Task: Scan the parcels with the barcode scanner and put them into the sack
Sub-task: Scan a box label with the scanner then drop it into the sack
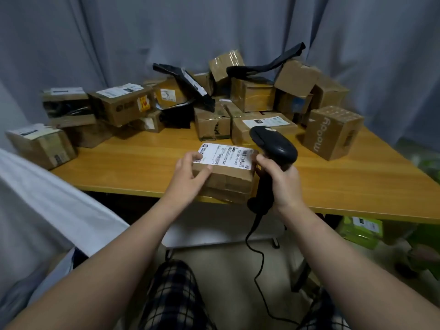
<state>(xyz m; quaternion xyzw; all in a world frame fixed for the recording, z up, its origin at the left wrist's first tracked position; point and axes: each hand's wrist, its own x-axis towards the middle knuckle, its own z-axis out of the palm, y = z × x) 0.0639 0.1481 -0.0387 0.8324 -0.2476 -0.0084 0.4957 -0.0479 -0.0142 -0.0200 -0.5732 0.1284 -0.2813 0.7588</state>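
A small brown cardboard parcel (229, 179) with a white barcode label on top is at the front edge of the wooden table (147, 163). My left hand (188, 173) grips its left side, thumb on the front face and fingers on the label. My right hand (279, 181) holds the handle of a black corded barcode scanner (273, 144), just to the right of the parcel, with the thumb touching the parcel's right edge. A white sack (47, 210) lies at the left, below the table edge.
Many cardboard parcels (121, 106) and black plastic mailers (188, 91) are piled along the back of the table; a "moody" box (333, 132) stands at the right. Grey curtains hang behind. The scanner cable (258, 263) drops to the floor. Green boxes (359, 231) sit under the table at the right.
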